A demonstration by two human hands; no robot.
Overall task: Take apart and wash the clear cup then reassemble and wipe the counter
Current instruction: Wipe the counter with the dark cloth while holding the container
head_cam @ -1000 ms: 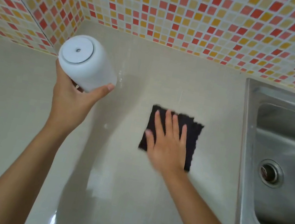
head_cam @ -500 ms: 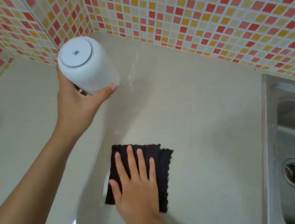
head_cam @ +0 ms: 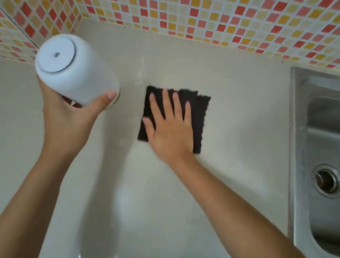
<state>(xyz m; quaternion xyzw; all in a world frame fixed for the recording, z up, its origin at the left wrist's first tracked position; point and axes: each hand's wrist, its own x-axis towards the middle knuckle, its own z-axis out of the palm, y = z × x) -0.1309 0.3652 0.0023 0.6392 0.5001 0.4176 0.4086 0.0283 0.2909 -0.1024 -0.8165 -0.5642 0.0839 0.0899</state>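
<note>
Presumably final stage: left hand point(head_cam: 67, 124) is gripping the assembled cup point(head_cam: 77, 69) aloft at upper left, right hand point(head_cam: 170, 133) is pressing flat-fingered on dark cloth point(head_cam: 199, 120) mid-frame, wiping the bench point(head_cam: 241, 118).

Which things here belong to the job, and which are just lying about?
In the job:
cup, gripped by the left hand above the counter
cloth, flat under the right hand
counter, being wiped

Just there:
sink, with nothing visible in it
drain
tiled wall
</note>
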